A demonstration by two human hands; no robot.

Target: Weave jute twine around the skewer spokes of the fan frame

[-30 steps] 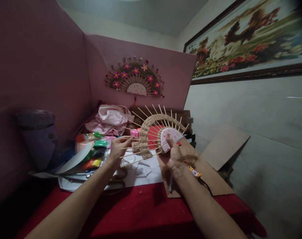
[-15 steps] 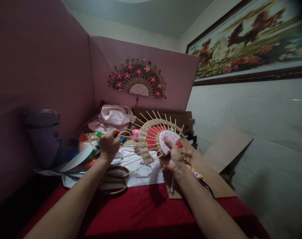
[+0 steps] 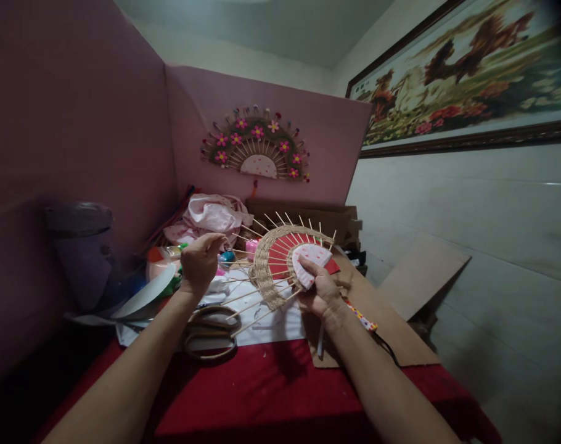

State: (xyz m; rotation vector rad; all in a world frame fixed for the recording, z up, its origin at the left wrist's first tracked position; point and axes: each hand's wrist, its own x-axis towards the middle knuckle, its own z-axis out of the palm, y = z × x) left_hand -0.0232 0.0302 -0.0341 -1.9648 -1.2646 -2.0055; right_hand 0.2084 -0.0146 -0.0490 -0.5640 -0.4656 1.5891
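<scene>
My right hand [image 3: 321, 295] grips a half-round fan of thin sticks and woven tan cord [image 3: 267, 266] by its padded centre, which is covered in white cloth with pink spots [image 3: 311, 256]. The thumb lies on the cloth. The sticks fan out to the left and upward past the woven band. My left hand [image 3: 200, 262] is raised just left of the stick tips with thumb and fingers pinched together. Whatever is in that pinch is too small to make out.
Scissors with brown handles [image 3: 211, 333] lie on the red tablecloth [image 3: 257, 394]. Cardboard [image 3: 401, 333] is at the right, crumpled pink cloth [image 3: 216, 214] behind. A finished flowered fan [image 3: 257, 145] hangs on the pink panel. A lidded container [image 3: 84, 253] stands left.
My left hand has moved slightly left and up, away from the stick tips, turning at the wrist. The fan has shifted slightly left and tilted in my right hand.
</scene>
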